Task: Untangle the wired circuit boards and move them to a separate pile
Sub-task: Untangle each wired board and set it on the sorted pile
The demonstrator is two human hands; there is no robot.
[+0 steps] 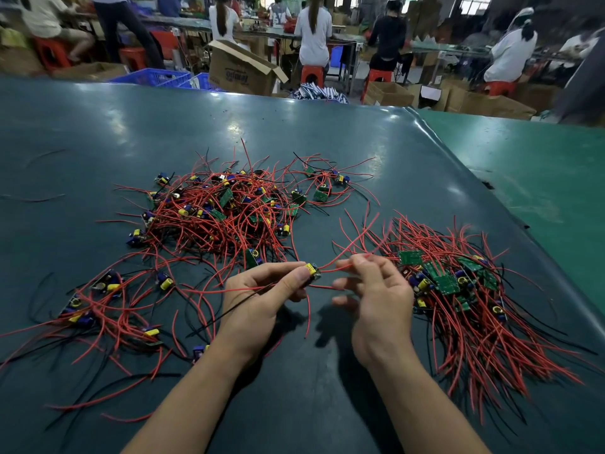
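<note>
My left hand (262,293) pinches a small circuit board (312,271) with a yellow capacitor, held above the table. Red wires run from that board to the right, and my right hand (373,290) pinches one red wire (330,265) near the fingertips. A big tangled heap of boards and red wires (216,211) lies behind my left hand. To the right sits a combed pile of boards (445,280) with their wires fanned toward the near right. Another loose tangle (101,303) lies at the near left.
The dark green table mat (327,132) ends at a lighter green surface (540,165) on the right. A smaller cluster of boards (322,188) lies behind the heap. Beyond the table, people sit on red stools among cardboard boxes (242,68) and blue crates (154,77).
</note>
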